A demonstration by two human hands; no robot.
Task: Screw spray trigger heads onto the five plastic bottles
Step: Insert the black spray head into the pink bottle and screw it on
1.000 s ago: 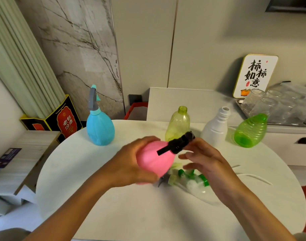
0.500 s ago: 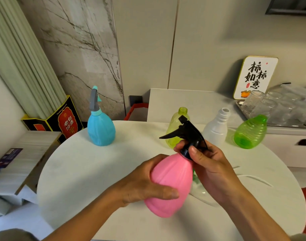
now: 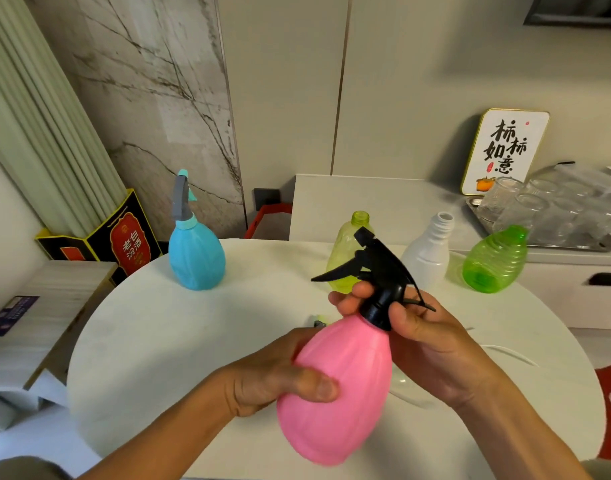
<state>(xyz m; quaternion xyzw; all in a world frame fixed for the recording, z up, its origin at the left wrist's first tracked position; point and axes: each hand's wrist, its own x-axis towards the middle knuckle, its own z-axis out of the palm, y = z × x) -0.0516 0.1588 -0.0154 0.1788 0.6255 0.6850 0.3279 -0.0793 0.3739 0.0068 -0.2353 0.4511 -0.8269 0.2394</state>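
Pink bottle (image 3: 335,393) gripped by left hand (image 3: 273,379), right hand (image 3: 425,341) pinching black trigger head (image 3: 377,271)

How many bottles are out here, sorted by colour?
Pink bottle, held in both hands: 1
Blue bottle: 1
Yellow-green bottle: 1
White bottle: 1
Green bottle: 1
Total: 5

five plastic bottles (image 3: 335,389), two fitted trigger heads (image 3: 377,271), two hands (image 3: 273,379)

Capped bottle (image 3: 196,252) left on table (image 3: 158,341); three open bottles (image 3: 425,258) right.
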